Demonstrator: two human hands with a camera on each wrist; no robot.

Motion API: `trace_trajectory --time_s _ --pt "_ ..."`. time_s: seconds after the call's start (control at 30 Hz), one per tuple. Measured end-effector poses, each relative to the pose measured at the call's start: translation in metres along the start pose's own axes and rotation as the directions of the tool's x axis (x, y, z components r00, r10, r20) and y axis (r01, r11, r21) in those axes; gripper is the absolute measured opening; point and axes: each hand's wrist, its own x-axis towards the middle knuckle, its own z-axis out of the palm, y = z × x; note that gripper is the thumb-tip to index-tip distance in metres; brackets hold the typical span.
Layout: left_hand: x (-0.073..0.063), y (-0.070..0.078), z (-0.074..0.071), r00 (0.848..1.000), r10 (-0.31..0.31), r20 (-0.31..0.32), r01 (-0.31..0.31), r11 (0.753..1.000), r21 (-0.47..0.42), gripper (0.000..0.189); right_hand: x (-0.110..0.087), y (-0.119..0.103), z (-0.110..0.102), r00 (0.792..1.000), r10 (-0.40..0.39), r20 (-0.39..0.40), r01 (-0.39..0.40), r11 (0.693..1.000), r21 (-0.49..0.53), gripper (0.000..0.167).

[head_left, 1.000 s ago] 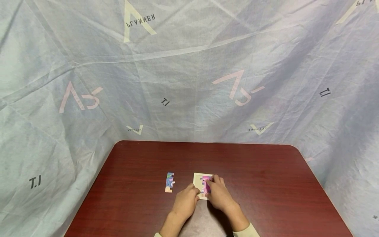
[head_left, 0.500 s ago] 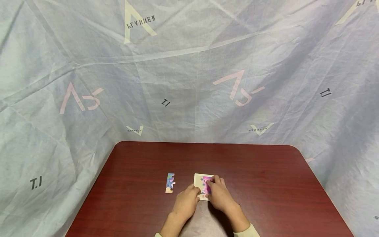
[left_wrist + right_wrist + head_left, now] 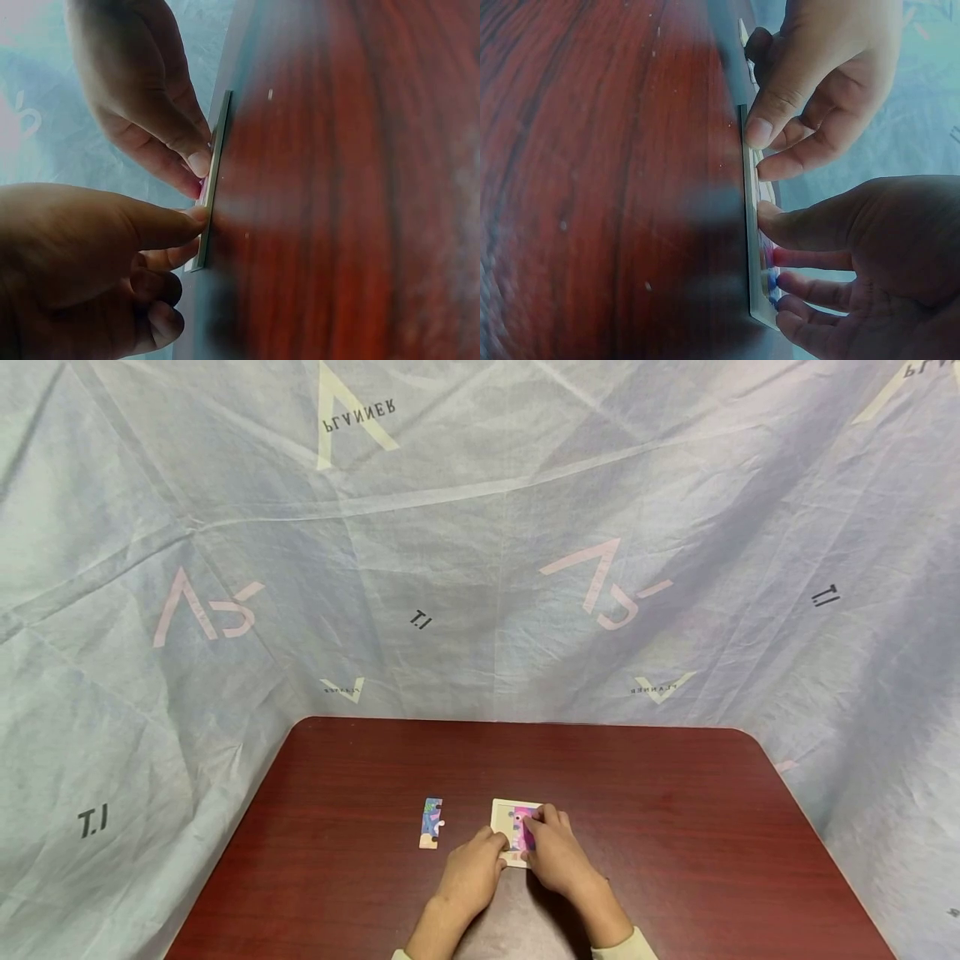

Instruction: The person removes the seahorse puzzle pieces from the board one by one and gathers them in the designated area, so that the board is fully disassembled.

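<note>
A pale puzzle tray [image 3: 500, 817] lies flat near the table's front, partly covered by both hands. Pink puzzle pieces [image 3: 519, 814] fill the right part of its recess; bare board shows on the left. My left hand [image 3: 471, 870] pinches the tray's near left corner, its thumb [image 3: 196, 214] on the edge. My right hand [image 3: 558, 853] lies over the tray's right side. Its nearly straight fingers [image 3: 817, 257] touch the pink pieces, while the thumb rests at the near edge. Left of the tray lies a separate blue puzzle strip [image 3: 431, 823] with knobs and notches.
The dark red wooden table [image 3: 360, 768] extends around the tray on all sides. A grey printed cloth [image 3: 480, 552] hangs behind it and along both sides.
Both hands keep their places on the tray, and the pieces show no clear movement. The whole view has shifted very slightly.
</note>
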Motion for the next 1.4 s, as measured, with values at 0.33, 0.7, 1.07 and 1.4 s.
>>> trace_trajectory --time_s 0.33,0.7,1.07,1.4 --pt "0.001 -0.0011 0.0004 1.0 0.012 -0.008 -0.012 1.0 -0.009 0.018 -0.0005 0.0013 0.0018 1.0 -0.001 0.003 0.001 1.0 0.011 0.053" --pt "0.0022 -0.0009 -0.0004 1.0 -0.003 0.015 0.004 1.0 -0.025 0.018 0.0 0.0021 0.0036 1.0 -0.007 -0.006 0.007 1.0 0.005 0.052" --pt "0.003 -0.0018 0.0015 0.999 -0.01 0.031 0.012 0.999 -0.053 0.019 -0.0013 0.0027 0.0047 1.0 -0.007 -0.014 0.007 1.0 0.006 0.052" --pt "0.0044 -0.0012 -0.0011 0.998 -0.027 0.054 0.03 0.997 -0.064 0.02 -0.0008 0.0018 0.0025 1.0 -0.013 -0.014 0.013 1.0 -0.005 0.053"
